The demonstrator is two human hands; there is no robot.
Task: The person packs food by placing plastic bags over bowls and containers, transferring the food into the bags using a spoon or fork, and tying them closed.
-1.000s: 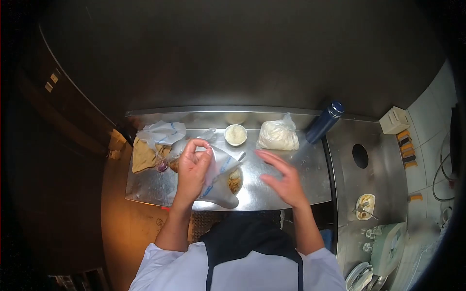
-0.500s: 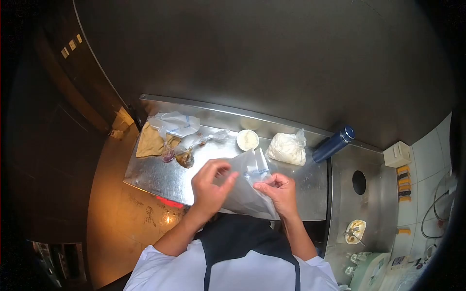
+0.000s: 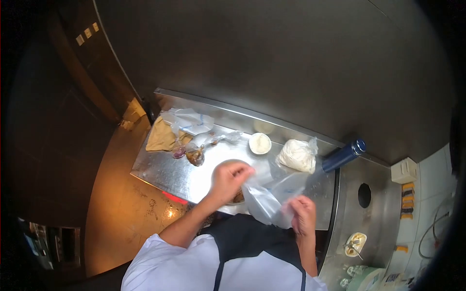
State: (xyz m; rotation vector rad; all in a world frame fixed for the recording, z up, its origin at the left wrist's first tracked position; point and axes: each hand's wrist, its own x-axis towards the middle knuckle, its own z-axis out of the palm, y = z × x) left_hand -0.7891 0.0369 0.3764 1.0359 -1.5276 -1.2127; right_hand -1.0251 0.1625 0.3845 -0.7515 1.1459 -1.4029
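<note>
A clear plastic bag point(image 3: 267, 196) is stretched between my two hands. My left hand point(image 3: 228, 180) pinches its upper left edge, fingers pressed together. My right hand point(image 3: 302, 213) is closed on the bag's right side, slightly blurred. Below the bag and my left hand, a dish with brown food point(image 3: 238, 197) shows in part. Beyond the bag stand a white bowl of white contents point(image 3: 260, 143) and a tied bag of white stuff point(image 3: 297, 155). Further left lie small bags with brown and dark red contents point(image 3: 195, 156).
On the metal counter point(image 3: 167, 167), a tan cloth point(image 3: 160, 136) and a flat plastic bag point(image 3: 190, 121) lie at the left. A blue bottle point(image 3: 343, 155) lies at the right, near a metal surface with a round hole point(image 3: 364, 195) and a small tray point(image 3: 356, 244).
My left hand has closed on the bag's edge, and both hands have spread the bag. A dish has come into sight under it. The whole view has shifted and tilted slightly.
</note>
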